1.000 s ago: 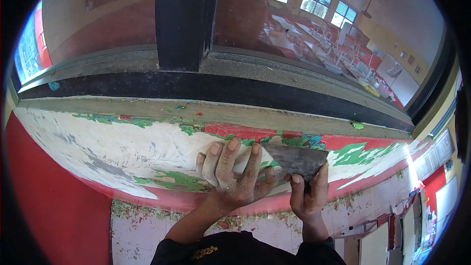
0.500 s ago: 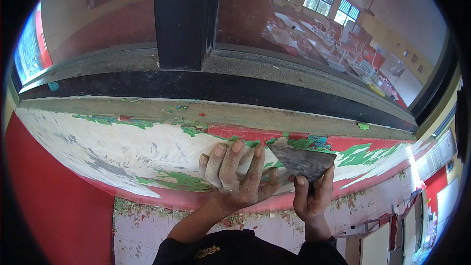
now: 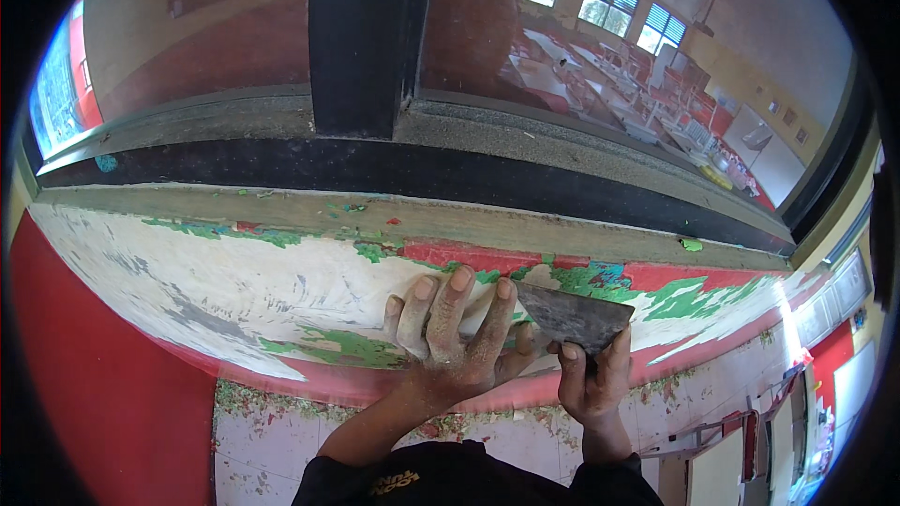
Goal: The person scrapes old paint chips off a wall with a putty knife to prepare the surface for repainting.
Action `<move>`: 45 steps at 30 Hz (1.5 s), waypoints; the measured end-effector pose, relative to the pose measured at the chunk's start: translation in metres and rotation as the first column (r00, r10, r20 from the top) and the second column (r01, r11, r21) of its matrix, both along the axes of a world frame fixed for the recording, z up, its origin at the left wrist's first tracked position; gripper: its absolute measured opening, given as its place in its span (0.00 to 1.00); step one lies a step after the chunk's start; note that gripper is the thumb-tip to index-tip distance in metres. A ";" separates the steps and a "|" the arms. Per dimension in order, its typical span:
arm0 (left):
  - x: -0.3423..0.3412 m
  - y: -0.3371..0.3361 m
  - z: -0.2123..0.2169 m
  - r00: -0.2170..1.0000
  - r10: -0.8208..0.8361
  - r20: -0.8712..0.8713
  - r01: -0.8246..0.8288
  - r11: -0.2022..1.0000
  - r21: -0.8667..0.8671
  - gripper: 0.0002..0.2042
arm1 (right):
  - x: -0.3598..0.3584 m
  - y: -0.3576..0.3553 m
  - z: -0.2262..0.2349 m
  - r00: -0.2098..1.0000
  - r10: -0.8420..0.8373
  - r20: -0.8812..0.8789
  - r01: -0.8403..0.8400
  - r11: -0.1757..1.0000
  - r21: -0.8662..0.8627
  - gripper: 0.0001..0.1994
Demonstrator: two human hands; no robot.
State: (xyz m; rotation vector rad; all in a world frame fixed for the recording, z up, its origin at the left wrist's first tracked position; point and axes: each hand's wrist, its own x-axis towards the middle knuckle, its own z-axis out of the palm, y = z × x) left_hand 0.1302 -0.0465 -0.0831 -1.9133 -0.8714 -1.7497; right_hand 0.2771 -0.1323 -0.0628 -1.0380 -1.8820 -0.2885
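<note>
Now our left hand [image 3: 457, 337] lies flat on the peeling wall [image 3: 234, 290], fingers [image 3: 448, 305] spread wide, our right hand [image 3: 591, 379] wrapped tight round one scraper [image 3: 572, 314], its blade against green and red paint just beside our left fingertips, two hands in all.

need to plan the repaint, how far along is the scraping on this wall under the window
Roughly halfway, judging by colour. Done: the wide bare whitish patch on the left is stripped, and paint flakes litter the tiled floor. In hand: the right hand holds a flat metal scraper beside the left hand, pressed flat on the wall. Left: red and green paint to the right.
</note>
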 end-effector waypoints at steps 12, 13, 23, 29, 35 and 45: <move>-0.001 0.002 0.000 0.997 -0.033 0.066 0.030 0.999 0.038 0.21 | -0.007 0.004 0.001 1.000 0.014 -0.012 -0.013 0.998 0.060 0.34; -0.001 0.002 0.000 0.997 -0.032 0.064 0.030 0.999 0.037 0.21 | -0.007 0.001 -0.001 0.998 -0.048 -0.037 0.047 0.999 -0.021 0.34; 0.002 0.002 0.001 0.994 -0.066 0.084 0.063 0.997 0.045 0.22 | -0.014 0.001 -0.006 0.964 -0.083 -0.254 0.094 0.995 0.032 0.32; 0.003 0.001 0.003 0.996 -0.039 0.074 0.038 0.999 0.008 0.22 | -0.012 0.001 0.006 0.980 -0.177 -0.087 0.183 0.981 0.064 0.30; 0.004 0.000 0.002 0.998 -0.026 0.058 0.025 0.999 0.022 0.22 | 0.003 0.000 0.005 0.998 -0.065 -0.023 0.066 0.997 0.027 0.31; 0.006 0.000 -0.003 0.997 -0.030 0.075 0.028 0.999 0.026 0.22 | 0.003 0.000 0.004 0.997 -0.081 -0.008 0.082 0.992 0.094 0.31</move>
